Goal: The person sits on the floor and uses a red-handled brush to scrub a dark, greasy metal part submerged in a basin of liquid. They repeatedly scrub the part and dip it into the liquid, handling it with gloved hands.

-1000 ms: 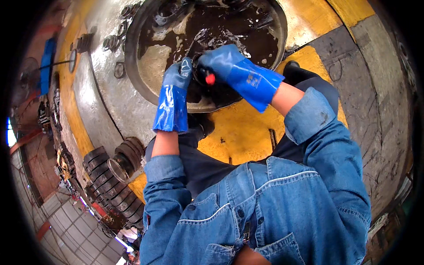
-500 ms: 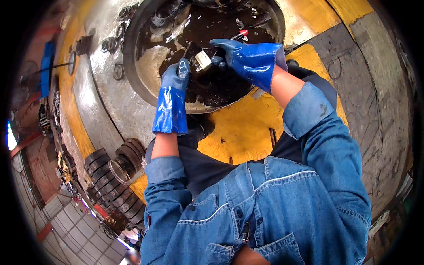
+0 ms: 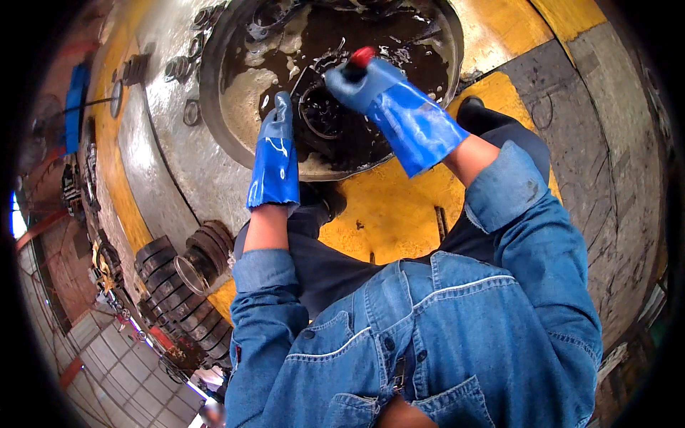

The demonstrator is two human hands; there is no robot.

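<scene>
A wide round metal pan (image 3: 212,93) holds dark, oily liquid (image 3: 342,32) with pale froth along its left side. Over it, my left hand (image 3: 278,121), in a blue rubber glove, is closed at the left edge of a dark round metal part (image 3: 303,114). That part has a ring-shaped rim and looks wet. My right hand (image 3: 374,82), gloved the same way, is closed around a red-handled tool (image 3: 363,55) just above and right of the part. Red shows above the fist; the tool's working end is hidden or too dark to make out.
Small dark metal fittings (image 3: 178,68) stand on the metal surface left of the pan. Ribbed black cylinders (image 3: 175,292) and a stack of round parts (image 3: 203,260) lie at lower left. A yellow plate (image 3: 385,214) is between my legs, with grey boards (image 3: 585,128) on the right.
My right hand has taken hold of the red-handled tool, which was lying in the pan. The whitish block seen between my hands is out of sight. The round part's ring now shows.
</scene>
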